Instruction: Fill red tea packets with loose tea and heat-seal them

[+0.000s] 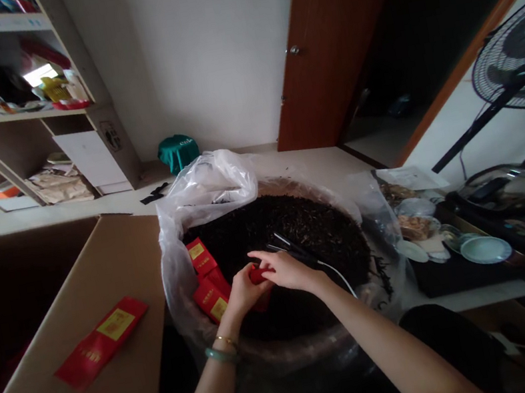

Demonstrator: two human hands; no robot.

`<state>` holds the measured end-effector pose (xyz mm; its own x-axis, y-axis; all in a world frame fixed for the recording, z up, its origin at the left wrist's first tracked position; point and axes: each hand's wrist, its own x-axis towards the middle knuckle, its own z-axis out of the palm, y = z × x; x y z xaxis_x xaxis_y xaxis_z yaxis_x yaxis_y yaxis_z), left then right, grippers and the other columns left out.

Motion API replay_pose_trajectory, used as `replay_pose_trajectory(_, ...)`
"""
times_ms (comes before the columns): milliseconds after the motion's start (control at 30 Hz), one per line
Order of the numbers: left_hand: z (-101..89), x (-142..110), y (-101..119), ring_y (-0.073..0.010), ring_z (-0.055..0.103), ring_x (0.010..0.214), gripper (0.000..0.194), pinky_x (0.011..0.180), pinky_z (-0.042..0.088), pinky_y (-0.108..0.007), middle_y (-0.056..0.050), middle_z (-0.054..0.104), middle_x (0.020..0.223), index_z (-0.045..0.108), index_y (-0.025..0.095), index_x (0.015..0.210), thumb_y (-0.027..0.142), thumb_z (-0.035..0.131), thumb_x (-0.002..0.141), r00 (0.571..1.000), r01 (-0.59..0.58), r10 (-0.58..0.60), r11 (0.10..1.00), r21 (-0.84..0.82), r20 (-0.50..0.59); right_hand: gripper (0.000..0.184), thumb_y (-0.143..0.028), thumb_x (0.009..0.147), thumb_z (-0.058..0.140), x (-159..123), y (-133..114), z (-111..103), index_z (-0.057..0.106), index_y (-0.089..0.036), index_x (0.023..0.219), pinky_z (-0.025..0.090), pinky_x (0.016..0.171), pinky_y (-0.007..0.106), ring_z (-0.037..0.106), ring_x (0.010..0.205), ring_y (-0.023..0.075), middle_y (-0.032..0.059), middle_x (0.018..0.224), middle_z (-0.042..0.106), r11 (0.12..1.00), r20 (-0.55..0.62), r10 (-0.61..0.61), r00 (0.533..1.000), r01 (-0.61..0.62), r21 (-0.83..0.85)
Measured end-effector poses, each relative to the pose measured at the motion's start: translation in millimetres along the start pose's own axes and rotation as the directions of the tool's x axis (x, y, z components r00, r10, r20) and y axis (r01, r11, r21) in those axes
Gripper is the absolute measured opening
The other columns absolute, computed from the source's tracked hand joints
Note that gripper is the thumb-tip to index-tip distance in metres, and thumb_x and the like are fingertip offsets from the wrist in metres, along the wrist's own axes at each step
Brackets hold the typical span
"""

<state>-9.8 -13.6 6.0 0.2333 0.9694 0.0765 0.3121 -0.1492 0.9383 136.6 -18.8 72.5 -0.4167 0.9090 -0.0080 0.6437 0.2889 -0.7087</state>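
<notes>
A small red packet (258,274) is between my two hands, above a large round container lined with clear plastic (176,266). My left hand (241,293) has its fingers closed on the packet's left side. Closed on its upper right side is my right hand (288,272). Dark dried leaves (320,220), which look like loose tea, fill the container. Several red packets with yellow labels (201,259) lie on the leaves to the left of my hands. Beyond my right hand rests a dark clamp-like tool with a white cord (296,247).
A cardboard box (117,269) stands at left, a red packet (103,343) on its flap. At right, a low table (439,277) carries dishes (485,248) and a kettle (502,188). A fan (519,53) stands behind it. Further back are shelves (74,108) and a green stool (178,152).
</notes>
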Motion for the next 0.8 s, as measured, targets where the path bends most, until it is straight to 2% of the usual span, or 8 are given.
replay_pose_trajectory(67,-1.1,1,0,-0.011,0.049,0.058,0.034,0.054,0.037,-0.02,0.003,0.058,0.062,0.059,0.013,0.076,0.038,0.074,0.059,0.999,0.046,-0.048,0.994,-0.1,-0.017,0.056,-0.006,0.078,0.052,-2,4,-1,0.051,-0.025,0.13,0.05,0.083,0.031,0.065,0.08,0.0143,0.0004,0.089,0.07,0.996,-0.103,-0.056,0.993,0.063,0.067)
replay_pose_trajectory(133,-3.0,1,1,-0.0117,0.05,0.058,0.04,0.054,0.038,-0.021,0.002,0.058,0.064,0.059,0.013,0.079,0.04,0.076,0.056,0.993,0.099,-0.108,0.976,-0.195,-0.039,0.054,-0.009,0.077,0.056,-4,6,-3,0.052,-0.026,0.128,0.047,0.089,0.036,0.063,0.084,0.0156,-0.0008,0.088,0.069,0.993,-0.21,-0.109,0.972,0.114,0.014)
replay_pose_trajectory(200,-4.9,1,4,-0.0117,0.051,0.058,0.041,0.054,0.039,-0.021,0.002,0.059,0.064,0.058,0.013,0.079,0.041,0.077,0.055,0.99,0.125,-0.136,0.958,-0.259,-0.025,0.052,-0.011,0.076,0.062,-6,7,-3,0.054,-0.026,0.125,0.044,0.092,0.04,0.06,0.09,0.0185,0.0,0.085,0.069,0.99,-0.256,-0.129,0.958,0.112,-0.081)
replay_pose_trajectory(300,-6.5,0,7,-0.0101,0.05,0.056,0.039,0.052,0.038,-0.02,0.004,0.056,0.061,0.056,0.015,0.074,0.041,0.077,0.054,0.992,0.127,-0.128,0.948,-0.293,0.015,0.047,-0.008,0.076,0.061,-6,8,-2,0.058,-0.023,0.12,0.045,0.09,0.04,0.058,0.09,0.0193,0.0012,0.082,0.068,0.989,-0.205,-0.109,0.973,0.085,-0.122)
replay_pose_trajectory(400,-6.7,-1,7,-0.0089,0.049,0.053,0.041,0.05,0.037,-0.019,0.006,0.055,0.06,0.055,0.015,0.073,0.041,0.079,0.052,0.988,0.152,-0.154,0.931,-0.332,0.022,0.043,-0.005,0.077,0.055,-3,12,3,0.06,-0.021,0.117,0.05,0.08,0.032,0.06,0.074,0.0145,0.0007,0.079,0.066,0.998,-0.159,-0.058,0.986,0.056,-0.014)
replay_pose_trajectory(533,-7.6,-1,6,-0.0076,0.048,0.05,0.042,0.049,0.037,-0.019,0.005,0.056,0.059,0.055,0.015,0.074,0.043,0.079,0.055,0.976,0.21,-0.211,0.867,-0.452,0.049,0.044,-0.014,0.074,0.063,0,24,10,0.06,-0.016,0.118,0.052,0.066,0.028,0.059,0.064,0.0119,0.0053,0.092,0.067,0.987,-0.248,0.101,0.963,-0.066,0.149)
replay_pose_trajectory(700,-8.6,0,2,-0.0067,0.048,0.048,0.041,0.049,0.038,-0.018,0.005,0.056,0.056,0.054,0.014,0.065,0.039,0.083,0.051,0.981,0.178,-0.193,0.819,-0.545,0.031,0.029,-0.031,0.073,0.067,-5,32,20,0.069,-0.017,0.099,0.054,0.075,0.033,0.066,0.08,0.0186,0.0066,0.092,0.072,0.944,-0.135,0.121,0.983,-0.072,0.322)
replay_pose_trajectory(800,-8.8,1,-1,-0.0069,0.049,0.048,0.039,0.049,0.038,-0.018,0.005,0.056,0.055,0.055,0.014,0.064,0.038,0.084,0.052,0.982,0.163,-0.189,0.801,-0.576,0.014,0.03,-0.029,0.069,0.069,-8,35,24,0.07,-0.017,0.097,0.054,0.079,0.036,0.068,0.084,0.0214,0.0065,0.094,0.073,0.912,-0.163,0.137,0.977,-0.06,0.405)
